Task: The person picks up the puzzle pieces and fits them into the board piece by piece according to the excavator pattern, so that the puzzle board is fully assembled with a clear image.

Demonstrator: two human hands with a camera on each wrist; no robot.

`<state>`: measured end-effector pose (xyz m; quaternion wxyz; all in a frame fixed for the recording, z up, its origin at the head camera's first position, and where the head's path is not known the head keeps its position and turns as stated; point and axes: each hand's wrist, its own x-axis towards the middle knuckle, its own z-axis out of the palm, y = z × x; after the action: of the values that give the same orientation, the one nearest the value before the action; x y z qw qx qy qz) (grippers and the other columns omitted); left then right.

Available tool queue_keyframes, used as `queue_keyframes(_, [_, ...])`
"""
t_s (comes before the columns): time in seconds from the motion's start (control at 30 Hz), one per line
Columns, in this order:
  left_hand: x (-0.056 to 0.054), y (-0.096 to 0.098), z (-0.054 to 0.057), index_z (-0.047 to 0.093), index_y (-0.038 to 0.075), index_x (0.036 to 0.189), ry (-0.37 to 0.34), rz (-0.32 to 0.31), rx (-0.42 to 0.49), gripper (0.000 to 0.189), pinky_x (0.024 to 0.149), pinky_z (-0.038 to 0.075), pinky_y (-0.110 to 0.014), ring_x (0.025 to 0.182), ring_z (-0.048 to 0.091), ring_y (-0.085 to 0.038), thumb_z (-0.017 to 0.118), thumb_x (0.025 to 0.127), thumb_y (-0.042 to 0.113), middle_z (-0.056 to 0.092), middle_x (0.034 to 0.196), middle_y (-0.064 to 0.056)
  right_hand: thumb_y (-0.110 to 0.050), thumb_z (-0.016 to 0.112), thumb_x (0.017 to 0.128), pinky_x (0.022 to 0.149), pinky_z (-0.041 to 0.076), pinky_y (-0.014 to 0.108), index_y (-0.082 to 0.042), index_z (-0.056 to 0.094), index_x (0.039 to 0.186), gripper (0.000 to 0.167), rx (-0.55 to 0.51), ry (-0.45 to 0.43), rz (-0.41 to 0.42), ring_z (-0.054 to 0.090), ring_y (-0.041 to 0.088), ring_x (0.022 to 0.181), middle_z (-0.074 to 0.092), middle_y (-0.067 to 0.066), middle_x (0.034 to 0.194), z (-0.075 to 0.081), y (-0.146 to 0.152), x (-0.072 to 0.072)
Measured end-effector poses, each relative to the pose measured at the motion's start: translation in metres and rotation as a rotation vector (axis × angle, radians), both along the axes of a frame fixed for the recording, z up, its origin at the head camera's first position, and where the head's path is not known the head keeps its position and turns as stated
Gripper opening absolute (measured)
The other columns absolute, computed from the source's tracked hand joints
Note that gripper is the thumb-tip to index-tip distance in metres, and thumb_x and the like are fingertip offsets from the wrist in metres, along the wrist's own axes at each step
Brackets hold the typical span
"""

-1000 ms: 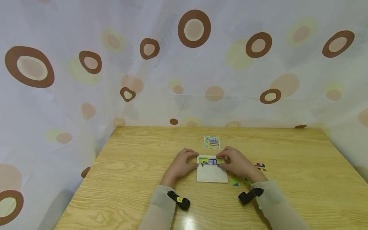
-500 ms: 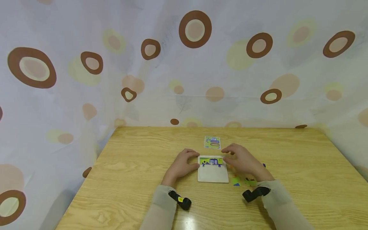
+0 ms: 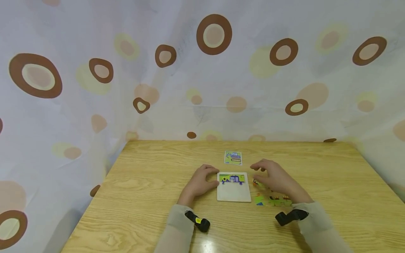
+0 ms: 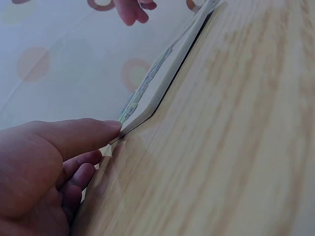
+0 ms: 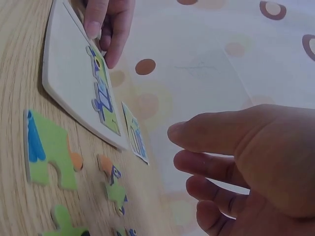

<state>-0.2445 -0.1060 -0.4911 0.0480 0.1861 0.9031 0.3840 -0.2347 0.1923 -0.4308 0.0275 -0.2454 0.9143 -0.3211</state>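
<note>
A white puzzle board (image 3: pixel 233 193) lies on the table with joined jigsaw pieces (image 3: pixel 232 179) along its far edge, printed with part of a blue vehicle on green. My left hand (image 3: pixel 200 181) touches the board's left edge with thumb and fingertips; in the left wrist view its straight thumb (image 4: pixel 93 135) rests at the corner. Off the board's right side, my right hand (image 3: pixel 274 177) hovers with fingers relaxed and nothing between them. Below it lie loose jigsaw pieces, among them a green one with a blue patch (image 5: pixel 49 150) and an orange-tipped piece (image 5: pixel 115 191).
Just beyond the board lies a small picture card (image 3: pixel 233 158) showing a blue digger. More loose green pieces (image 3: pixel 280 201) are near the right wrist. A patterned cloth (image 3: pixel 202 70) hangs behind the wooden table (image 3: pixel 152 175).
My right hand has let go of the joined pieces at the board's upper right and moved right, over the loose pieces. The left hand has stayed at the board's edge.
</note>
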Motion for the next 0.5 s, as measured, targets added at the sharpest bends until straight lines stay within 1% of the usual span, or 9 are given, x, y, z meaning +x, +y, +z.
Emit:
queue_keyframes(0.4, [0.001, 0.001, 0.001, 0.063, 0.012, 0.133, 0.004, -0.003, -0.010, 0.042, 0.109, 0.036, -0.045, 0.129, 0.044, -0.029, 0.071, 0.093, 0.021, 0.050, 0.137, -0.007, -0.009, 0.066, 0.095, 0.075, 0.051, 0.040, 0.000, 0.065, 0.123, 0.030, 0.022, -0.017, -0.004, 0.056, 0.025, 0.096, 0.065, 0.010, 0.111, -0.006, 0.015, 0.005])
queue_keyframes(0.5, [0.002, 0.002, 0.001, 0.063, 0.013, 0.133, -0.001, -0.002, -0.012, 0.042, 0.109, 0.036, -0.044, 0.130, 0.044, -0.028, 0.071, 0.093, 0.021, 0.050, 0.137, -0.006, -0.007, 0.065, 0.094, 0.074, 0.052, 0.040, 0.000, 0.066, 0.122, 0.029, 0.021, -0.019, -0.003, 0.057, 0.026, 0.095, 0.065, 0.010, 0.109, -0.008, 0.017, 0.006])
